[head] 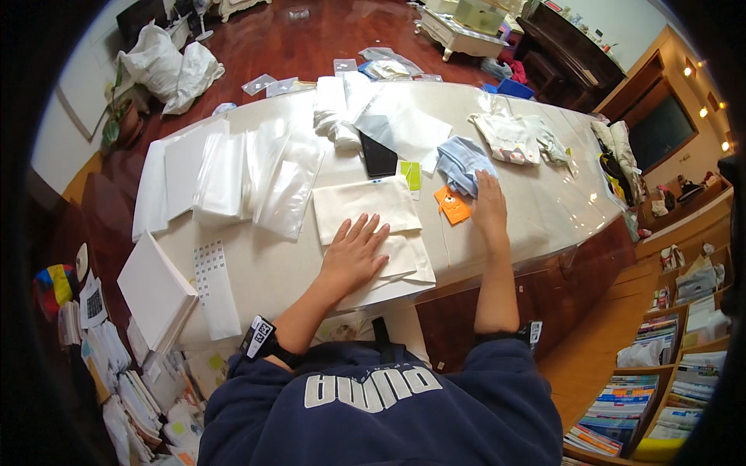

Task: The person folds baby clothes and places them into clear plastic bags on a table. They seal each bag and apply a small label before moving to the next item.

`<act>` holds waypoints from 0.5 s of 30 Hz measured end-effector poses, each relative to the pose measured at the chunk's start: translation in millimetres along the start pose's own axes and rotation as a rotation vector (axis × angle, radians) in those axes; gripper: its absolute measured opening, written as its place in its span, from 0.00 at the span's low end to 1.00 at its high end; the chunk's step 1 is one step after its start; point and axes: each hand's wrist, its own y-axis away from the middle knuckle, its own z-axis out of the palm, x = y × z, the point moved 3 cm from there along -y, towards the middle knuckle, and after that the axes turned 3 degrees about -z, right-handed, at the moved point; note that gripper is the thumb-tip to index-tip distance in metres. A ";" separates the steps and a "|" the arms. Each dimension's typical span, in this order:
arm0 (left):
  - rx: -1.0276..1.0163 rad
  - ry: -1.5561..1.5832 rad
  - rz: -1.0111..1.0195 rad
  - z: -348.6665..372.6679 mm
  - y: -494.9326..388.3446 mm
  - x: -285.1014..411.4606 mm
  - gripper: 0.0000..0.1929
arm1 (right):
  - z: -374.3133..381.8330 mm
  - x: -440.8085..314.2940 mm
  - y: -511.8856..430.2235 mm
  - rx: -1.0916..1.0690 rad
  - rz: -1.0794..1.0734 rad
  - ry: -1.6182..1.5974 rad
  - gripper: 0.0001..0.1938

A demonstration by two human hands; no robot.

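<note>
My left hand [356, 253] lies flat with spread fingers on a folded cream cloth garment [361, 204]. A white board or sheet [421, 289] shows from under the garment's near edge. At the right, my right hand [489, 207] touches the edge of a crumpled light blue cloth [463, 163]. Its fingertips rest on the fabric; whether they pinch it cannot be told. Just left of that hand lies an orange hang tag [453, 205] with an animal face and a white string. A green and white tag [411, 176] sits beside the garment's upper right corner.
Clear plastic bags [285, 192] and white boards [154, 291] cover the table's left side, with a sticker sheet [215, 285] nearby. Beyond the garment are a black tablet or phone [379, 156] and white rolled material [335, 113]. A printed white garment [507, 137] lies far right.
</note>
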 end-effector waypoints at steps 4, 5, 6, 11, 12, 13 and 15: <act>-0.005 -0.014 0.002 -2.9 -0.4 1.0 0.30 | 23.8 28.5 -18.8 -0.141 -0.139 0.166 0.27; -0.016 -0.006 -0.003 -3.3 -0.2 1.0 0.30 | 28.9 35.6 -22.1 -0.188 -0.109 0.094 0.27; -0.030 -0.010 -0.010 -3.0 -0.6 1.0 0.30 | 32.3 40.8 -25.4 -0.212 -0.099 0.011 0.26; 0.012 0.012 -0.001 -1.2 -0.3 0.0 0.31 | 10.3 54.6 -63.4 -0.052 0.174 -0.374 0.17; 0.024 0.017 0.002 -0.7 0.0 -0.4 0.31 | -6.1 48.6 -74.6 0.015 0.058 -0.323 0.17; 0.046 0.014 0.005 -0.8 1.0 -0.8 0.31 | -25.5 42.4 -84.6 0.060 -0.019 -0.260 0.18; 0.054 0.045 0.011 -1.8 2.0 -1.2 0.30 | -66.5 21.4 -95.5 0.195 -0.163 -0.248 0.17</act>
